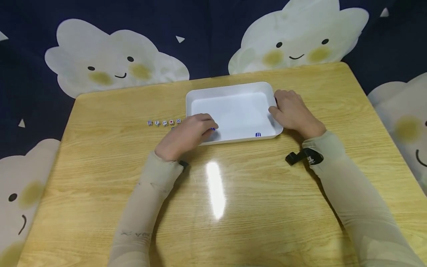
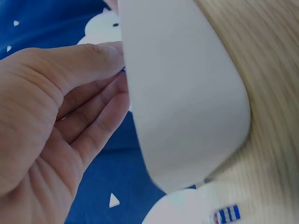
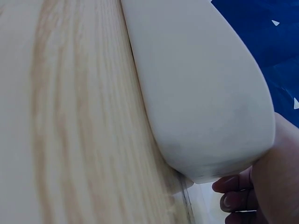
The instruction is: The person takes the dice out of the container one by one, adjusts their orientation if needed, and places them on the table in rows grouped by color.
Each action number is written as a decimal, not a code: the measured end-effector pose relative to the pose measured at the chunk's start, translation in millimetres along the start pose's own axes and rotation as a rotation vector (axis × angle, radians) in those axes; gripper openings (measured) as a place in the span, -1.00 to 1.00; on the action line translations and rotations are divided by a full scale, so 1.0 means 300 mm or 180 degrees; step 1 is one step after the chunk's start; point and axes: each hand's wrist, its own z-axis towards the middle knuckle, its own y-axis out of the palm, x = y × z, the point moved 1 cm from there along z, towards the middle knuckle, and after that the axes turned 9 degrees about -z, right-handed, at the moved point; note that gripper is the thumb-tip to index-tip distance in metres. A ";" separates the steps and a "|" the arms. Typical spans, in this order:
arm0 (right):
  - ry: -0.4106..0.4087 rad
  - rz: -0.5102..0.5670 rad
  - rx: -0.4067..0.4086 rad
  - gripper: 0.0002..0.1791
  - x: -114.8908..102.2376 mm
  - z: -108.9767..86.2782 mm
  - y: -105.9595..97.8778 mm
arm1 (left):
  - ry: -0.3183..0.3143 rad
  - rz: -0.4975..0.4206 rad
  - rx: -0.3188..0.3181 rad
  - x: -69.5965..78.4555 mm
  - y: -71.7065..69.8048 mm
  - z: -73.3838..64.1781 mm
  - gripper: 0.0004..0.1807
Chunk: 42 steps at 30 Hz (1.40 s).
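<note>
A white rectangular tray [image 1: 233,139] lies on the table, and its near wall fills much of the left wrist view and the right wrist view. Over the tray's left end, my left hand [image 1: 190,135] pinches a small blue-marked die [image 1: 213,129] between thumb and fingers; most of that die is covered. My right hand [image 1: 291,111] grips the tray's right end, with the thumb over the rim and the fingers [image 3: 238,200] outside it. Another die with blue dots [image 1: 258,135] lies inside the tray by the near wall.
Left of the tray, several small white dice [image 1: 164,123] stand in a row on the wooden table [image 1: 253,200]; one shows a red dot [image 1: 171,122]. A further die [image 1: 173,128] is partly hidden by my left hand. Behind hangs a dark blue cloth [image 1: 207,37] with clouds.
</note>
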 end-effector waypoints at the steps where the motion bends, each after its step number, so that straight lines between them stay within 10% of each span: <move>1: -0.0004 -0.0005 -0.0011 -0.63 -0.003 0.001 0.000 | -0.0011 0.0010 0.0013 -0.005 -0.003 -0.010 -0.80; 42: -0.0073 -0.0031 0.0097 -0.64 -0.004 0.005 0.004 | -0.0421 -0.0061 0.0597 -0.098 -0.152 -0.146 -0.85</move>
